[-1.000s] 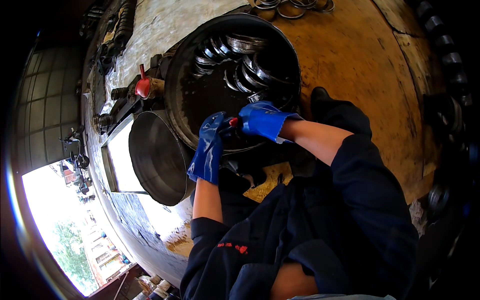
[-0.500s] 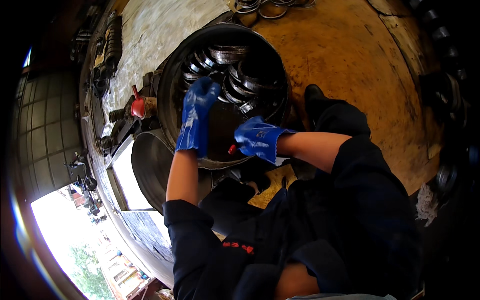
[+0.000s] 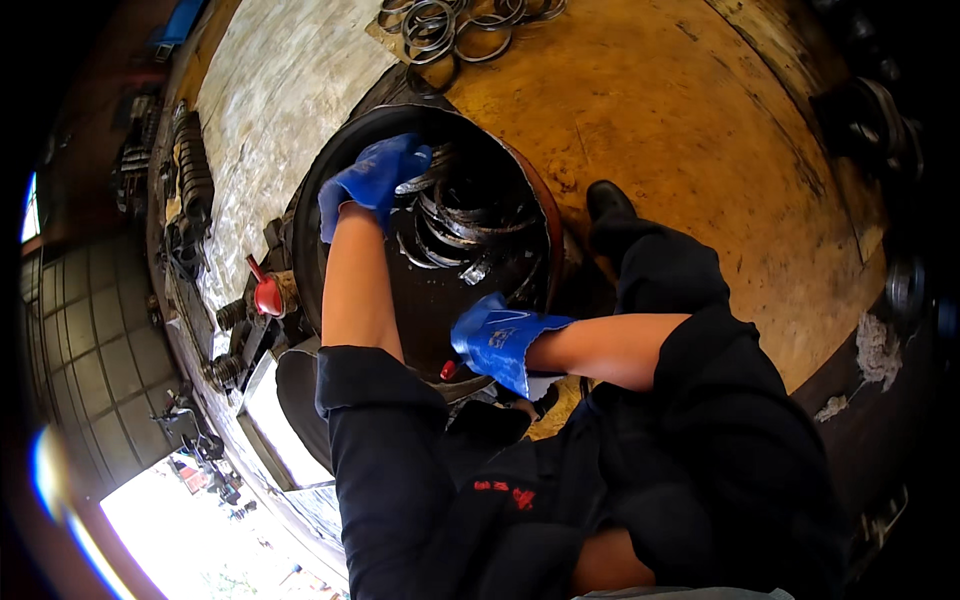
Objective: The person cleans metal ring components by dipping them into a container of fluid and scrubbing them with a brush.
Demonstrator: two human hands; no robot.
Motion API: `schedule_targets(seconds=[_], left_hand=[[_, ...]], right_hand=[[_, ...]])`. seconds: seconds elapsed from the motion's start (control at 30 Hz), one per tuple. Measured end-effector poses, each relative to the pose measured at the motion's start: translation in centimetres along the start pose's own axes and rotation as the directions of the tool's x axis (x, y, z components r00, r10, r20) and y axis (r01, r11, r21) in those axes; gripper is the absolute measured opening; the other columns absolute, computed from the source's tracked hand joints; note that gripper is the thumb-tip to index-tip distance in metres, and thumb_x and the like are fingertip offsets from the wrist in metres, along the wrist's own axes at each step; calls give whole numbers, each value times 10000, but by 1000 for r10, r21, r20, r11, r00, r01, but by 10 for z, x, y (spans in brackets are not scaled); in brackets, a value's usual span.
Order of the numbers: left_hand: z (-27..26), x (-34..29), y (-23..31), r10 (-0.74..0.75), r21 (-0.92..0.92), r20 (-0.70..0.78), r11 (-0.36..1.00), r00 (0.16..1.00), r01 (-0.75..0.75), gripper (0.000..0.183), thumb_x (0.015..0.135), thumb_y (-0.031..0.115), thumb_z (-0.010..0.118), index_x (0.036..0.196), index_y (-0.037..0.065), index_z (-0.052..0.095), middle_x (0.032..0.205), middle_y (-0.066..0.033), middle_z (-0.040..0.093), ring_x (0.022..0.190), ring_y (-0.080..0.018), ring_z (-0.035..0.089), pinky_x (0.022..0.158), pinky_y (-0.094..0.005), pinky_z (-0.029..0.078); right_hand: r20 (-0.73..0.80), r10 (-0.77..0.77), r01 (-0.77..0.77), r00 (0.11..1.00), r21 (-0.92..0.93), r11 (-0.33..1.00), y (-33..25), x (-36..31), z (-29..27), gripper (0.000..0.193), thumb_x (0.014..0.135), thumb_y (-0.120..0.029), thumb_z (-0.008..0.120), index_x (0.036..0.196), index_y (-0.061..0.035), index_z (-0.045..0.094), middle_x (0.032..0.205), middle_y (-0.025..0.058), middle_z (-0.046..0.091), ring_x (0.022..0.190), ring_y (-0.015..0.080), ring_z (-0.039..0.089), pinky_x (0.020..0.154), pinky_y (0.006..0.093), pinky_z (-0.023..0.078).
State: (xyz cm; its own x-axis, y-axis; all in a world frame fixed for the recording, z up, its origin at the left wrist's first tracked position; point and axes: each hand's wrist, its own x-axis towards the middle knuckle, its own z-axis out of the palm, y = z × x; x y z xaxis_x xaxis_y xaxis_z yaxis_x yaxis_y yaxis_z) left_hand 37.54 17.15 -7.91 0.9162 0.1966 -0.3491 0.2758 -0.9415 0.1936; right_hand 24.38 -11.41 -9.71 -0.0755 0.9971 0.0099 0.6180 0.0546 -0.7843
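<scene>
Metal rings, dark and wet-looking with shiny edges, lie heaped in a large round dark tub. My left hand, in a blue rubber glove, reaches to the tub's far left, its fingers bent together against the heap's left edge. A shiny ring edge shows just below those fingers; whatever lies inside them is hidden. Over the near side of the tub, my right hand, gloved alike, is closed round a tool with a red end poking out to the left. The rest of that tool is out of sight.
Several loose metal rings lie on the brown floor beyond the tub. A red scoop-like thing stands left of it, near dark ribbed metal parts. My boot is at the tub's right. A rag lies far right.
My left hand has moved further away and left, across the heap. My right hand has shifted slightly left and nearer, still with the red-ended tool. The view has shifted a little.
</scene>
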Motion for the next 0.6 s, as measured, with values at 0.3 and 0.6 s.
schedule_targets(seconds=[0.3,0.6], left_hand=[[-13,28,35,-111,459,229,888,967,-6,349,968,381,557,1173,158,731,1121,-141,736,1117,-357,673,1000,-453,503],[-14,42,63,-239,576,278,817,930,38,396,973,365,499,1128,115,764,1204,-182,716,1148,-385,672,984,-494,517]], right_hand=[[-12,-126,126,992,-30,992,4,-8,6,239,803,-251,687,710,-33,713,672,176,647,651,362,662,584,455,473],[-72,-299,257,951,-349,901,7,-11,6,363,858,-350,640,730,-20,720,690,206,651,670,392,668,620,474,497]])
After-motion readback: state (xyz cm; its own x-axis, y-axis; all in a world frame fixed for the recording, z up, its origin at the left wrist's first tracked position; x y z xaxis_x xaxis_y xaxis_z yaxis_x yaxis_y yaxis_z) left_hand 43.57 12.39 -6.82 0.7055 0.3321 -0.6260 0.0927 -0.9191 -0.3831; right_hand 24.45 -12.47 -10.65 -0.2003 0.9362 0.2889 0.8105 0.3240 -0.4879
